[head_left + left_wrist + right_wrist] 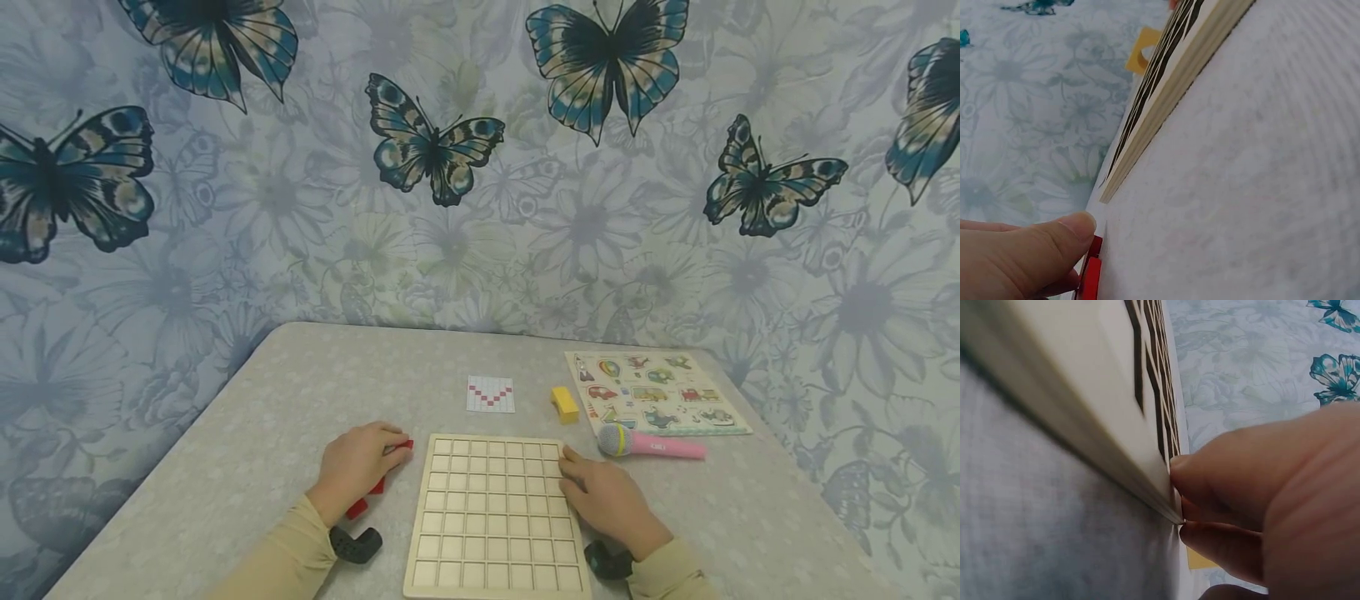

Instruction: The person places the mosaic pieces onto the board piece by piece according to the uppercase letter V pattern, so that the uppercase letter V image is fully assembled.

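Note:
A light wooden board point(477, 502) with a grid of square recesses lies in the middle of the table. Left of it, my left hand point(356, 462) pinches a red block point(409, 443) between thumb and fingertips, low over the table. More red blocks point(357, 508) lie partly under that hand; in the left wrist view a red block point(1090, 281) shows beside the thumb, other fingers mostly hidden. At the board's upper right edge my right hand point(607, 500) grips the rim, with the thumb point(1210, 469) on the upper side and a finger lower down.
Beyond the board lies a small pattern card point(491, 395) with red squares in a V. A yellow block point(565, 405), a pink toy microphone point(660, 445) and a picture board point(652, 392) sit at the back right. A butterfly-patterned wall point(450, 267) stands behind the table.

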Available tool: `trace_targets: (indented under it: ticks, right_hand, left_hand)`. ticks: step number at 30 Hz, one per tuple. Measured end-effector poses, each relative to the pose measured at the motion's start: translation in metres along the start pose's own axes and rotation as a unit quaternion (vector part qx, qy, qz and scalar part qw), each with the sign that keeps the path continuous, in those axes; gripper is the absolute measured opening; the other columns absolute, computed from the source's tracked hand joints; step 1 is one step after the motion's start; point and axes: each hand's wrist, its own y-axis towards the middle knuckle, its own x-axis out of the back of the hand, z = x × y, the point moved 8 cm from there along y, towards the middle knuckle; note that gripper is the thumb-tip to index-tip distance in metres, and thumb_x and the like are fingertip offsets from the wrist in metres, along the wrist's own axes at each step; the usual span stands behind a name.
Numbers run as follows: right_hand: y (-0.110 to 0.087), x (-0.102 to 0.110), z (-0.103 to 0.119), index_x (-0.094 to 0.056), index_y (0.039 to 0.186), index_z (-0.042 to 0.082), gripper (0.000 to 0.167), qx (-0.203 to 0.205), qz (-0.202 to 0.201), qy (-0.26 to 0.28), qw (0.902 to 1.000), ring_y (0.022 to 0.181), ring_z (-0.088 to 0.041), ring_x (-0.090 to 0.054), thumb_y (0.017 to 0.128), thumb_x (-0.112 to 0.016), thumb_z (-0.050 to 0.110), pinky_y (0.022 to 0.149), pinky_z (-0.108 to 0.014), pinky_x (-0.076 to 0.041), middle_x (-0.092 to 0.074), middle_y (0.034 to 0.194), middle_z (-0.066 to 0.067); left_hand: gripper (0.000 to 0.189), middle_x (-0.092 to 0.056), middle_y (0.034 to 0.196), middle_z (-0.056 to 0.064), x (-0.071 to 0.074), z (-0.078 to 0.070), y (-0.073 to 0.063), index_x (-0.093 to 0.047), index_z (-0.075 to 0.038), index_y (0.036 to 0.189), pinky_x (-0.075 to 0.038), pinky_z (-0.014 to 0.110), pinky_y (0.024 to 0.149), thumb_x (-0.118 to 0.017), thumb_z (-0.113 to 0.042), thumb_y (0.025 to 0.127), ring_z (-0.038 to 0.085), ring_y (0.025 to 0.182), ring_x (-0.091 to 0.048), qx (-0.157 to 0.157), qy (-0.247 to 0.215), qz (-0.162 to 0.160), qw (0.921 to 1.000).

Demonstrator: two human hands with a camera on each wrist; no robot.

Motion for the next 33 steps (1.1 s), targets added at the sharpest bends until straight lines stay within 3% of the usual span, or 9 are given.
trace_targets:
  ticks: [8,15,18,21,24,27,33]
  right_hand:
    - [0.0,0.001,-0.001,-0.07,0.132,0.01,0.035,-0.001,-0.003,0.014,0.9999,0.132,-0.039,-0.058,0.1,-0.065,0.023,0.105,-0.054,-0.048,-0.059,0.146,-0.01]
    - [0.002,-0.001,-0.005,-0.069,0.134,0.012,0.036,-0.007,0.0,0.015,0.9999,0.133,-0.036,-0.058,0.101,-0.065,0.025,0.107,-0.053,-0.046,-0.058,0.148,-0.006]
    - [0.002,-0.003,-0.006,-0.069,0.135,0.013,0.036,-0.009,0.002,0.016,0.9998,0.133,-0.036,-0.058,0.101,-0.065,0.025,0.107,-0.053,-0.046,-0.058,0.149,-0.005]
    - [0.002,-0.005,-0.006,-0.069,0.135,0.012,0.037,-0.01,0.002,0.016,0.9998,0.133,-0.036,-0.058,0.101,-0.065,0.026,0.107,-0.053,-0.047,-0.058,0.148,-0.005]
    - [0.002,-0.005,-0.006,-0.069,0.135,0.012,0.037,-0.01,0.001,0.017,0.9998,0.133,-0.036,-0.057,0.101,-0.065,0.026,0.107,-0.053,-0.046,-0.058,0.148,-0.005]
    - [0.003,-0.004,-0.006,-0.069,0.134,0.011,0.037,-0.01,-0.001,0.022,0.9997,0.134,-0.036,-0.057,0.1,-0.066,0.025,0.107,-0.054,-0.046,-0.059,0.148,-0.005]
    - [0.003,-0.003,-0.006,-0.069,0.135,0.012,0.037,-0.015,0.005,0.02,0.9997,0.134,-0.035,-0.057,0.1,-0.065,0.026,0.107,-0.053,-0.046,-0.058,0.148,-0.004]
  left_hand:
    - [0.027,-0.077,0.113,-0.004,0.001,-0.004,0.002,-0.082,-0.024,0.11,-0.06,0.042,0.075,-0.083,-0.035,0.086,0.022,0.101,-0.075,-0.012,0.013,0.007,0.9998]
    - [0.027,-0.077,0.111,-0.008,0.004,-0.013,0.0,-0.082,-0.028,0.11,-0.059,0.037,0.072,-0.083,-0.039,0.085,0.016,0.096,-0.074,-0.023,0.001,-0.001,0.9997]
    - [0.026,-0.076,0.106,-0.013,0.011,-0.03,-0.007,-0.082,-0.031,0.107,-0.058,0.033,0.07,-0.083,-0.043,0.083,0.011,0.093,-0.073,-0.047,-0.005,-0.02,0.9987]
    - [0.024,-0.076,0.1,-0.016,0.02,-0.062,-0.02,-0.083,-0.033,0.102,-0.053,0.023,0.061,-0.086,-0.042,0.081,0.007,0.088,-0.072,-0.12,-0.026,-0.055,0.9909]
    - [0.02,-0.076,0.097,-0.018,0.026,-0.095,-0.036,-0.082,-0.033,0.099,-0.044,0.013,0.054,-0.087,-0.04,0.081,0.004,0.084,-0.071,-0.205,-0.059,-0.068,0.9745]
    - [0.015,-0.074,0.095,-0.022,0.024,-0.116,-0.047,-0.08,-0.035,0.095,-0.044,0.01,0.059,-0.086,-0.041,0.082,0.0,0.085,-0.07,-0.248,-0.087,-0.04,0.964]
    - [0.009,-0.07,0.089,-0.029,0.019,-0.131,-0.057,-0.076,-0.038,0.084,-0.046,0.011,0.068,-0.083,-0.042,0.085,-0.006,0.082,-0.065,-0.246,-0.152,0.046,0.9561]
